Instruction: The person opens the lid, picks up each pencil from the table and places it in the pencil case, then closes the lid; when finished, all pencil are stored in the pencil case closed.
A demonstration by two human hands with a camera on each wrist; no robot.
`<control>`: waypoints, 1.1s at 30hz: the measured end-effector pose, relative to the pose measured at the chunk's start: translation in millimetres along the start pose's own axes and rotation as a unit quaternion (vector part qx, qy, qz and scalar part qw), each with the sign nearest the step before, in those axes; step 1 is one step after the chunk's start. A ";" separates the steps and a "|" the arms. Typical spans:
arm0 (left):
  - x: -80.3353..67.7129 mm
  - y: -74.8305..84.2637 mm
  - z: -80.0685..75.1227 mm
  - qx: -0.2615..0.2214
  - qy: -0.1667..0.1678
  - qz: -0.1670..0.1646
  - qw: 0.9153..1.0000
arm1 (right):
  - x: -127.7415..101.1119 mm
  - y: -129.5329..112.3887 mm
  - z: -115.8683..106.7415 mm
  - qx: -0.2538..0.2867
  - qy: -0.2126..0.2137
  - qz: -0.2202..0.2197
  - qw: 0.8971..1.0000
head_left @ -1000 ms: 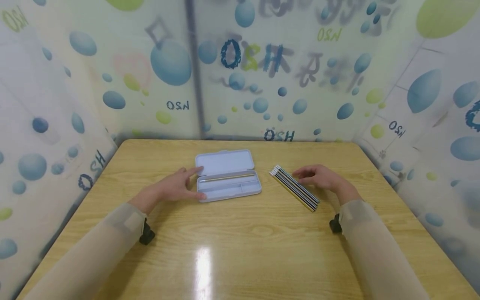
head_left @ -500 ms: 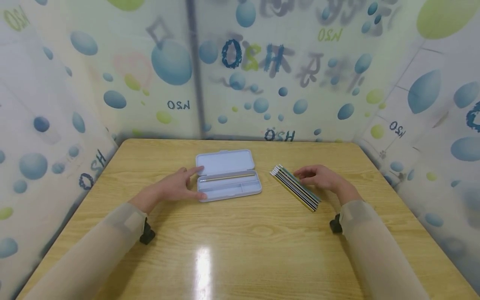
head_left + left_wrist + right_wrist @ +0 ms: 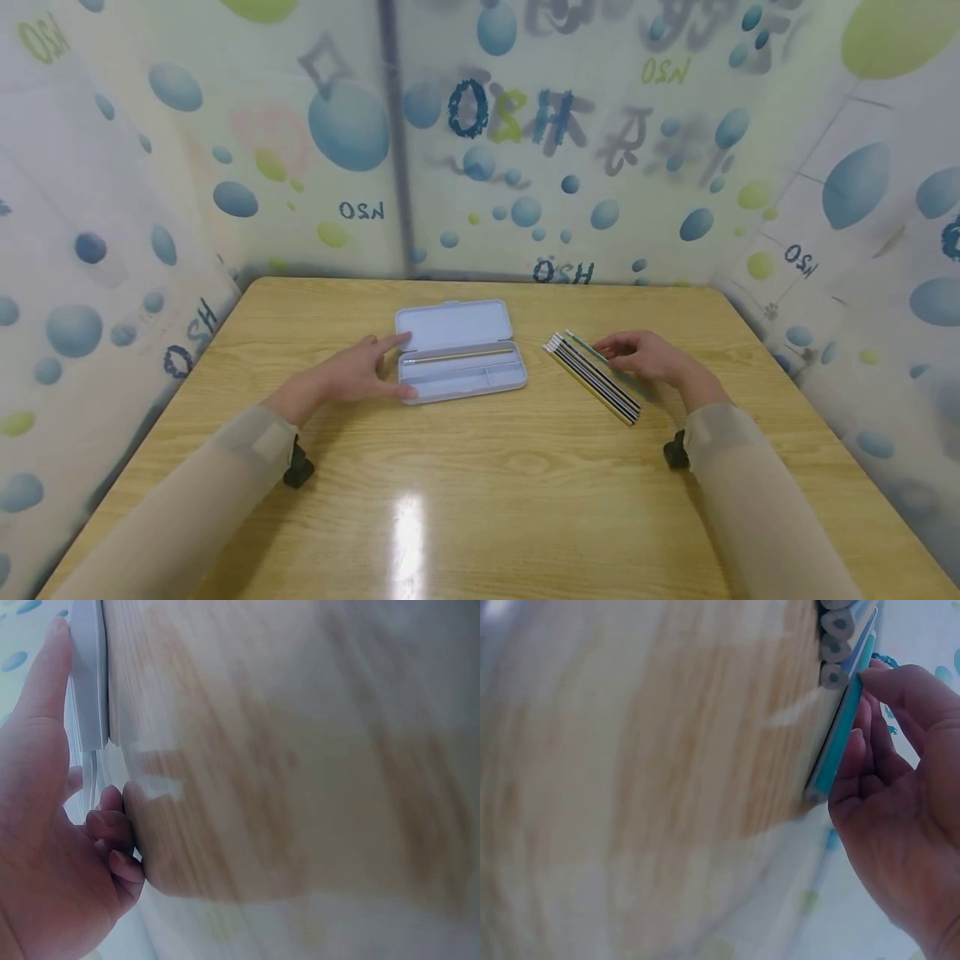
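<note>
In the head view a pale blue pencil case [image 3: 465, 386] lies with its lid [image 3: 453, 323] folded back. One pencil [image 3: 457, 357] lies in its long rear compartment. My left hand [image 3: 352, 371] rests at the case's left end, thumb on the front corner and index finger on the lid, other fingers bent beneath the palm in the left wrist view. At right, my right hand [image 3: 641, 354] pinches a teal pencil [image 3: 844, 739] between thumb and fingers. That pencil lies slightly apart from a row of striped pencils [image 3: 588, 377]; the hand hides part of it.
The wooden table [image 3: 480, 500] ends at a patterned curtain wall [image 3: 480, 208] behind, with similar walls at both sides. Small dark devices sit on both wrists, the left one [image 3: 298, 467] and the right one [image 3: 677, 450]. Long pale sleeves cover the forearms.
The teal pencil has moved rightward out of the row, leaving a gap beside the striped pencils. My right hand has shifted slightly with it. The left hand and the case stay put.
</note>
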State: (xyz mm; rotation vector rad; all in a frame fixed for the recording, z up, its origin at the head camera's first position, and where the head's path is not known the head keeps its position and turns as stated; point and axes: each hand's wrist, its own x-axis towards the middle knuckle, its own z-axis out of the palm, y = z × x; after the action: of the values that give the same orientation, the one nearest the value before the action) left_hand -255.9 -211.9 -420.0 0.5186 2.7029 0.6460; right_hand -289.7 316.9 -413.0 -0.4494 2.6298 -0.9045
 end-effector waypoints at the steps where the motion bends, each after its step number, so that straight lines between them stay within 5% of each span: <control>1: 0.2 0.1 -0.1 0.000 0.000 0.000 1.000 | 0.4 -0.2 -0.4 -0.005 0.004 0.000 1.000; 16: 0.4 3.0 -1.0 -0.001 -0.002 -0.011 1.000 | 3.6 -13.8 -2.6 -0.095 0.018 0.018 0.995; 33: 1.2 -0.2 0.2 0.001 0.001 -0.004 1.000 | 1.2 -2.7 -3.7 -0.032 0.055 0.021 0.998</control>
State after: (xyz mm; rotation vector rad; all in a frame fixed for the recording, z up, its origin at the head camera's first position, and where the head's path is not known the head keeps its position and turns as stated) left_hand -256.9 -211.5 -420.5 0.5072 2.7074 0.6418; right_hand -291.7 316.4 -408.8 -0.3686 2.7634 -0.8566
